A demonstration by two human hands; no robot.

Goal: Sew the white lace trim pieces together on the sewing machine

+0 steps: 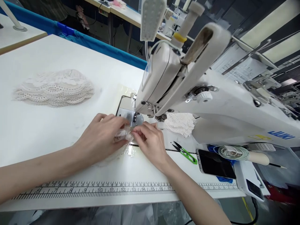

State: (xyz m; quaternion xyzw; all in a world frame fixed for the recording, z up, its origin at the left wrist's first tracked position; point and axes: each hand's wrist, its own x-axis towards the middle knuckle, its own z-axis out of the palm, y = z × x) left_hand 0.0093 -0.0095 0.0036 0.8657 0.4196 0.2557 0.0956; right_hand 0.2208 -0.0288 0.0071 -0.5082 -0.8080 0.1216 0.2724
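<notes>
A piece of white lace fabric is pinched between my two hands, just in front of the sewing machine. My left hand is closed on its left side, thumb below and fingers above. At its right edge, the fingertips of my right hand press together on the lace. The presser foot stands right behind the fingers, above the metal needle plate. Part of the lace hangs under my left palm and is hidden there.
Stacked lace pieces lie at the left, more lace under the machine arm. Right of my right hand are green thread snips, a phone and a thread cone. A ruler strip runs along the front edge.
</notes>
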